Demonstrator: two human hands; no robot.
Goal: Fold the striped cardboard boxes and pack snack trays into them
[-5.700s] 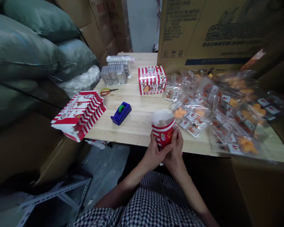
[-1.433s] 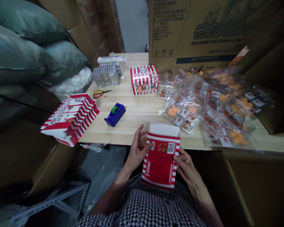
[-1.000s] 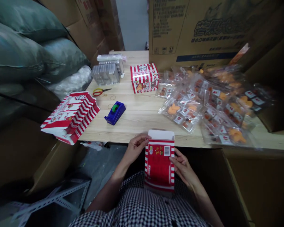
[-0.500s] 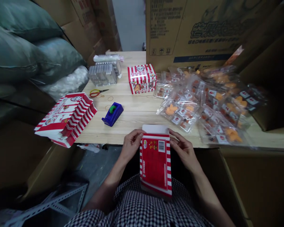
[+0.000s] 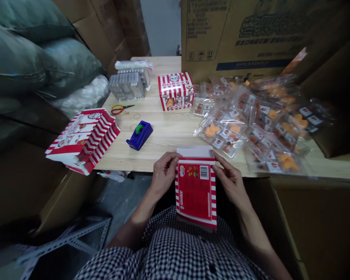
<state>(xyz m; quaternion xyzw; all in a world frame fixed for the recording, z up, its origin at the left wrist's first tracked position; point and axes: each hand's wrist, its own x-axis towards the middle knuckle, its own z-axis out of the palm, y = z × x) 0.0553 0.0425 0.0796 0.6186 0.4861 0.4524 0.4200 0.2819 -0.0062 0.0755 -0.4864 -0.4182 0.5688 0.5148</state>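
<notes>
A red-and-white striped cardboard box [image 5: 195,192], printed with a barcode, is held in front of my body at the table's front edge. My left hand [image 5: 165,173] pinches its upper left corner between thumb and fingers. At the upper right corner, my right hand [image 5: 229,177] grips the side, thumb and fingers bent around the edge. A pale end flap [image 5: 195,151] stands out at the far end between both hands. The box's underside is hidden.
On the table [image 5: 166,136] stand a blue tape dispenser [image 5: 140,135], scissors [image 5: 121,109], a folded box [image 5: 176,91] and clear plastic cases [image 5: 126,87]. Flattened striped boxes [image 5: 83,140] overhang the left edge. Bagged toy pieces [image 5: 251,124] heap up at right, before a large carton [image 5: 236,39].
The camera view has shifted slightly, so the table's things appear higher. Both hands keep their hold on the box, which appears a little farther right and higher.
</notes>
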